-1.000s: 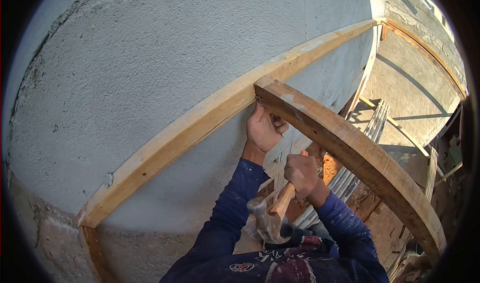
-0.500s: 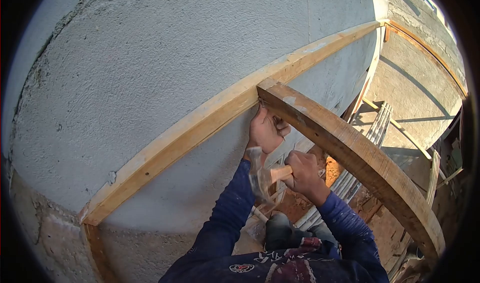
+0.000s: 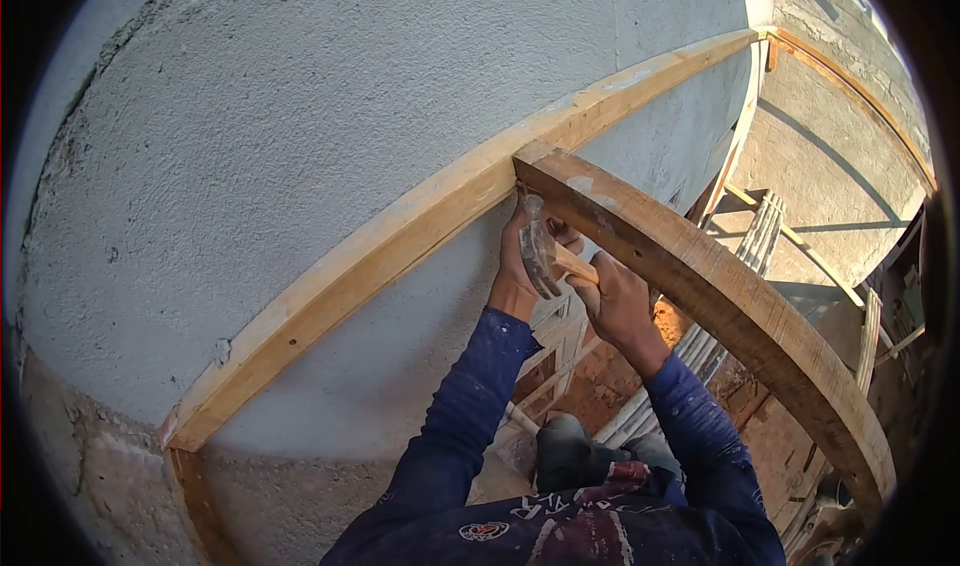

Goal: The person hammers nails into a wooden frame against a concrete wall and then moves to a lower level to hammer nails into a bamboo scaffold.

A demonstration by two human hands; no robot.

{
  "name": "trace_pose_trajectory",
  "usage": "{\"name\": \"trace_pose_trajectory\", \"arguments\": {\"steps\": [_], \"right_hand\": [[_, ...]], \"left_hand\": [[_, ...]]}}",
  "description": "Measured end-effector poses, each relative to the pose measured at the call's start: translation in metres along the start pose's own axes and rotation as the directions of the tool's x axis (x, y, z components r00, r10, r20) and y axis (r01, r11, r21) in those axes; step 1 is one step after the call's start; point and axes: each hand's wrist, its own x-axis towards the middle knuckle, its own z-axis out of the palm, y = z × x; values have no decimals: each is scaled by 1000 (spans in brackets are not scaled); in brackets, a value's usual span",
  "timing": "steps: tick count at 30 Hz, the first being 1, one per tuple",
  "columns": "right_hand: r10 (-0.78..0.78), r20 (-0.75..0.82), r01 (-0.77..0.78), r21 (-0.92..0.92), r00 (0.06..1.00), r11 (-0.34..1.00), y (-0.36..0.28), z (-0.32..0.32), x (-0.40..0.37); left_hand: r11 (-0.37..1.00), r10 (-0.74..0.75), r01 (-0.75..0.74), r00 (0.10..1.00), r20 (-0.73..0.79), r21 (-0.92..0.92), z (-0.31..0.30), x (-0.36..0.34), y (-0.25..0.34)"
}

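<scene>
My right hand point(image 3: 622, 304) grips the wooden handle of a claw hammer point(image 3: 538, 250). The hammer head is raised in front of my left hand, its face close to the corner where two timbers meet. My left hand point(image 3: 513, 263) is closed just under that corner, fingers curled; what they hold, if anything, is hidden behind the hammer and the fingers. A thick brown wooden beam point(image 3: 690, 266) butts against a pale wooden batten point(image 3: 390, 266), which runs along the wall. Both hands are below the beam's end.
A grey rendered wall point(image 3: 300, 116) fills the left and top. Bundled poles point(image 3: 765, 228) and strips of wood lie lower right, beyond the beam. Reddish soil point(image 3: 597, 381) shows far below my legs. Another rough wall point(image 3: 830, 156) stands at the right.
The hammer has risen from below my left hand to the timber corner, and my right hand has moved up with it. My left hand stays by the joint.
</scene>
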Motion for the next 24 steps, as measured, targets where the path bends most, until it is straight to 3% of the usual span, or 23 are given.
{"name": "trace_pose_trajectory", "arguments": {"steps": [2,3,4,5,6,7,8,9,10,11,12,13,14,15,16,17,18,20,21,24], "right_hand": [[-78,15,78,-17,997,997,-7,-5,-5],[-323,47,314,139,945,939,-10,-13,-12],[-563,23,534,289,826,795,-9,-17,-8],[-563,18,535,287,827,795,-6,-12,-4],[-365,43,349,206,930,914,-1,-4,-6],[-154,48,148,115,987,982,1,2,-4],[46,23,-46,22,999,999,2,5,2],[83,83,-89,66,993,994,-4,0,-5],[71,75,-76,62,995,995,-12,-9,-2],[-196,78,184,134,978,974,-23,-16,-7],[-454,58,435,199,889,878,-27,-21,-9],[-611,65,580,248,789,776,-14,-15,-9],[-605,67,573,251,794,780,-7,-5,-6],[-337,35,328,156,941,932,1,5,0],[-51,-30,53,68,998,996,8,14,3],[34,-50,-27,142,998,989,14,13,1],[17,-65,-8,140,998,990,15,15,-3],[-224,2,223,100,974,970,-13,-6,-15],[-406,26,399,136,914,907,-15,-13,-16],[-446,18,438,154,895,885,20,6,-11]], "left_hand": [[1000,15,-15,1000,19,5,7,5,0],[1000,17,-17,1000,15,-24,7,5,-2],[1000,12,-12,1000,18,-29,6,9,-3],[999,10,-8,999,33,-49,5,11,0],[997,3,0,999,37,-78,2,6,-3],[1000,19,-16,986,165,-21,-3,8,-3],[1000,26,-23,984,176,-18,-7,8,-4],[1000,20,-17,990,139,-23,-11,7,-3],[999,17,-13,995,101,-39,-3,8,-2],[998,3,-2,1000,30,-57,1,7,-1],[998,-3,5,1000,31,-64,0,9,-4],[998,10,-5,997,77,-69,-1,13,-2],[997,19,-10,994,109,-78,1,8,-3],[997,13,-4,995,103,-83,4,2,-8],[998,32,-36,996,-79,-57,19,-1,-9],[997,62,-70,966,-250,-23,28,0,-7],[997,73,-78,970,-232,-14,21,8,-1],[999,24,-16,977,214,-39,-2,13,-3],[997,20,-6,982,188,-73,-7,14,-7],[993,2,14,991,135,-117,-7,13,-8]]}}
